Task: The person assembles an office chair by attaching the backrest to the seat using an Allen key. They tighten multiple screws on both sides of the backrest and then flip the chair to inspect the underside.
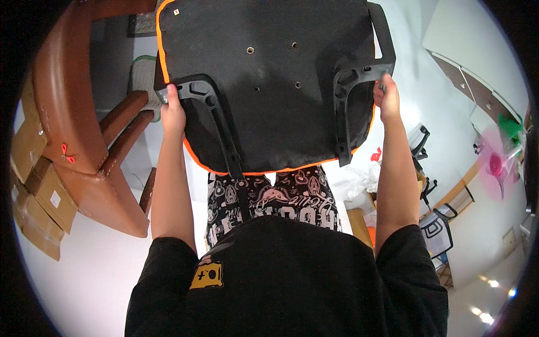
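Note:
A black chair seat [275, 118] with orange edging is held up in front of me, its underside with several screw holes facing me. A black armrest [208, 95] is attached along its left side and another black armrest [359, 76] along its right. My left hand [174, 115] grips the left armrest at its outer corner, thumb on top. My right hand [388, 98] is closed round the outer corner of the right armrest. The fingers behind the armrests are mostly hidden. The lower edge of the seat hangs over my patterned trousers [269, 199].
Brown leather-like furniture [67, 95] with wooden-coloured legs stands close on the left, beside cardboard boxes [48, 194]. To the right are black chair parts [418, 143], a black-framed mesh piece [438, 230], clear plastic wrapping [356, 182] and a pink fan-like object [495, 164].

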A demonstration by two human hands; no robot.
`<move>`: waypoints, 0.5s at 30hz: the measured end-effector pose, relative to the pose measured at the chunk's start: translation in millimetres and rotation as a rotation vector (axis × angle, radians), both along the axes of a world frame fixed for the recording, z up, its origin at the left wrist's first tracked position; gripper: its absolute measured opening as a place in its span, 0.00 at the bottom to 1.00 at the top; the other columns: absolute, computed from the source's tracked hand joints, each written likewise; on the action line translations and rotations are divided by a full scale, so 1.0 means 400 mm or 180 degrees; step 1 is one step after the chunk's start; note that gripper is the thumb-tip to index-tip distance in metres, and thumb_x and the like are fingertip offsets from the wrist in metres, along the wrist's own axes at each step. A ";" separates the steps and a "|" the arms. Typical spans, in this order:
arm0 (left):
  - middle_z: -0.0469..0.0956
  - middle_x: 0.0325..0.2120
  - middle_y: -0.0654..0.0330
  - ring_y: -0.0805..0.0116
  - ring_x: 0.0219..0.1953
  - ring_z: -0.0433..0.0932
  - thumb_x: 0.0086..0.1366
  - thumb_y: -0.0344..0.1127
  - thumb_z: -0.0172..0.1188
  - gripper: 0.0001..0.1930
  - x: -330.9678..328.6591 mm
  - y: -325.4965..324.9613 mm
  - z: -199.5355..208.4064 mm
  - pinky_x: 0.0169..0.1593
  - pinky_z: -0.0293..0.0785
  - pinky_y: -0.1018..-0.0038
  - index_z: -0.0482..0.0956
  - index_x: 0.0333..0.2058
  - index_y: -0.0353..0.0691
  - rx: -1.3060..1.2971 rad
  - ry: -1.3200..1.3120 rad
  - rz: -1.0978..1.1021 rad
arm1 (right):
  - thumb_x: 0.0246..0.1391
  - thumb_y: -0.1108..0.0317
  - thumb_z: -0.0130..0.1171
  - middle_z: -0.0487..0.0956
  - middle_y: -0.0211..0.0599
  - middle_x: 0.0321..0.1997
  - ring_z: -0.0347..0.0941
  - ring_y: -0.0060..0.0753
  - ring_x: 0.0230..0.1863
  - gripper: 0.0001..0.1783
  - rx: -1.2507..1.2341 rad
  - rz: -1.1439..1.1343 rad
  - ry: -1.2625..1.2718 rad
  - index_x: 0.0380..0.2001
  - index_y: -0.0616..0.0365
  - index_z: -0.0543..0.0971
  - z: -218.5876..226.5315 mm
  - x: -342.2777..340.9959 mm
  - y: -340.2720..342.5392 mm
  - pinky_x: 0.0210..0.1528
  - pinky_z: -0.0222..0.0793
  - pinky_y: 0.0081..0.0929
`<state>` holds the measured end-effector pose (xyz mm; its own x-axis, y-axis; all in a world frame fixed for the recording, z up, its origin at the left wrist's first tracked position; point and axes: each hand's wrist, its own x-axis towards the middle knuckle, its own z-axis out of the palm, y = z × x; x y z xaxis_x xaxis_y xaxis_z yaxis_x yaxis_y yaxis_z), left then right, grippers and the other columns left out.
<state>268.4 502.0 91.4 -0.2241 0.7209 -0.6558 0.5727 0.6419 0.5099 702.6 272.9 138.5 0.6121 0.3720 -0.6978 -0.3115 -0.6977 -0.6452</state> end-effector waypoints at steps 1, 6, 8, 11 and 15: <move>0.70 0.50 0.35 0.51 0.55 0.69 0.58 0.71 0.46 0.51 -0.001 -0.001 0.009 0.58 0.61 0.68 0.67 0.49 0.13 0.0093 -0.0071 -0.0004 | 0.52 0.41 0.49 0.58 0.21 0.12 0.51 0.17 0.14 0.27 0.0020 -0.0005 0.0047 0.14 0.50 0.64 -0.001 0.004 0.003 0.18 0.42 0.21; 0.70 0.50 0.37 0.53 0.55 0.70 0.60 0.71 0.45 0.52 -0.033 0.093 -0.001 0.58 0.61 0.68 0.63 0.51 0.11 -0.0135 -0.0168 0.0086 | 0.49 0.43 0.54 0.57 0.19 0.13 0.49 0.16 0.15 0.24 0.0194 0.0121 0.0431 0.16 0.50 0.65 -0.008 -0.023 0.016 0.18 0.41 0.21; 0.70 0.51 0.36 0.53 0.55 0.69 0.59 0.73 0.42 0.54 -0.038 0.142 -0.032 0.58 0.61 0.68 0.62 0.52 0.11 -0.0113 -0.0038 -0.0243 | 0.48 0.45 0.56 0.59 0.20 0.14 0.50 0.16 0.16 0.22 0.0297 0.0249 0.0275 0.16 0.50 0.66 -0.012 -0.042 0.022 0.18 0.42 0.22; 0.69 0.51 0.36 0.52 0.56 0.69 0.58 0.74 0.41 0.55 -0.046 0.187 -0.067 0.59 0.60 0.68 0.62 0.53 0.11 -0.0258 -0.0053 -0.0258 | 0.49 0.45 0.55 0.59 0.21 0.15 0.49 0.17 0.17 0.23 0.0272 0.0216 -0.0168 0.16 0.51 0.66 -0.021 -0.073 0.034 0.19 0.43 0.22; 0.68 0.52 0.35 0.51 0.57 0.68 0.56 0.76 0.41 0.57 -0.029 0.185 -0.091 0.60 0.58 0.68 0.61 0.54 0.12 -0.0384 -0.0099 -0.0180 | 0.52 0.51 0.56 0.59 0.19 0.15 0.52 0.15 0.16 0.18 0.0195 -0.0727 0.0128 0.19 0.51 0.68 -0.056 -0.070 0.070 0.17 0.44 0.19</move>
